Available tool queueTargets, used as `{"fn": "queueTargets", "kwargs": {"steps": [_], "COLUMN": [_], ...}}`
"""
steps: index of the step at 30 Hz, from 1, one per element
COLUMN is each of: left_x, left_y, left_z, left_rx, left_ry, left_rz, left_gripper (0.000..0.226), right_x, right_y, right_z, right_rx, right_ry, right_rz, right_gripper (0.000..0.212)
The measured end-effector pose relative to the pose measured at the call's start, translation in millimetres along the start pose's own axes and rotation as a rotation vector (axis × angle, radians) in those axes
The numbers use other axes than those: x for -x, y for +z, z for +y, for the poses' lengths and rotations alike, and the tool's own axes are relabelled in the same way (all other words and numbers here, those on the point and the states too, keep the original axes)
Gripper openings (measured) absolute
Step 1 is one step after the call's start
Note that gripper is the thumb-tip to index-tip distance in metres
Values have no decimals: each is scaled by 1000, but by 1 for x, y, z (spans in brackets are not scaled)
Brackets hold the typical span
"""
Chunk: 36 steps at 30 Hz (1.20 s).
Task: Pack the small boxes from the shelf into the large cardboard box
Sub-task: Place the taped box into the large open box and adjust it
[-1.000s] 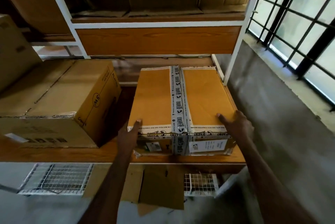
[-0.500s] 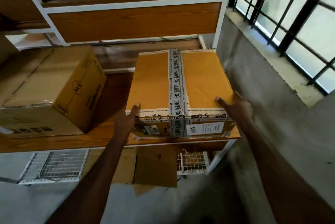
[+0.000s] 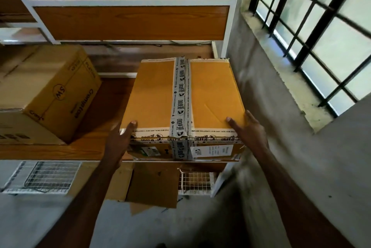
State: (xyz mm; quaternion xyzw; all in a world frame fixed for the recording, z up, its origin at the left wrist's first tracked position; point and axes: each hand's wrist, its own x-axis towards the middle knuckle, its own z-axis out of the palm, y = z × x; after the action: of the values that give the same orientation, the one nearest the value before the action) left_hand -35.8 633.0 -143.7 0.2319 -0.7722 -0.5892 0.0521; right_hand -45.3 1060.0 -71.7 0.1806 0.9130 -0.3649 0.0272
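A taped brown cardboard box (image 3: 210,95) sits at the front right of the wooden shelf (image 3: 30,152), its near face over the shelf's front edge. White printed tape runs across its top and near edge. My left hand (image 3: 120,139) grips its near left corner, thumb on top. At the near right corner, my right hand (image 3: 249,129) holds it with fingers spread over the top and side. A second printed cardboard box (image 3: 60,95) stands on the shelf to the left, apart from the taped one.
White metal shelf posts (image 3: 230,27) frame the unit, and flattened cartons lie on the upper level. A concrete wall (image 3: 281,127) and a barred window (image 3: 321,27) close off the right. Wire baskets (image 3: 46,175) and loose cardboard pieces (image 3: 152,185) lie on the floor below the shelf.
The taped box has slid toward me to the shelf's front edge, both hands keeping the same grip. The view has shifted closer and rightward.
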Motion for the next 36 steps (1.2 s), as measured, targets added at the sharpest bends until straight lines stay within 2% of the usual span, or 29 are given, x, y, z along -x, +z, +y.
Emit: {"fn": "queueTargets", "kwargs": {"steps": [6,8,11,14,16,19,21,24,26,29,32,34,36], "left_x": [36,41,42,49,49,34,26,32,37,39,43,46,49], "left_y": [3,2,4,5,2,-3,-1,20,35,45,40,32,16], "left_z": [43,48,53,64,64,55,57,68,70,76,92,111,132], "left_rx": [-21,-8,-8,-112,-254,-645,-930,-1085,-1171,-1192,-1084,-928,-793], "left_ry": [-1,-4,5,76,117,350,477,572,643,652,655,701,875], "left_rz": [15,7,13,11,-14,-64,-156,-319,-366,-386,-402,-382,-268], "left_gripper": [81,67,30,23,45,78,101,107,104,104,107,104,90], "right_x": [6,6,5,-1,2,20,33,50,61,71,75,78,83], "right_y": [4,6,7,9,15,29,47,92,117,134,125,116,116], "right_z": [4,1,-3,2,-1,-26,-48,-73,-89,-110,-130,-147,-165], "right_rx": [-3,-1,-5,-2,83,330,322,269,245,125,-252,-508,-729], "right_ry": [3,6,15,43,28,-165,-345,-538,-525,-420,-327,-382,-478], "right_rz": [25,31,37,12,43,198,148,78,57,31,49,14,-58], "right_gripper": [98,98,101,117,115,77,63,57,65,75,63,64,63]}}
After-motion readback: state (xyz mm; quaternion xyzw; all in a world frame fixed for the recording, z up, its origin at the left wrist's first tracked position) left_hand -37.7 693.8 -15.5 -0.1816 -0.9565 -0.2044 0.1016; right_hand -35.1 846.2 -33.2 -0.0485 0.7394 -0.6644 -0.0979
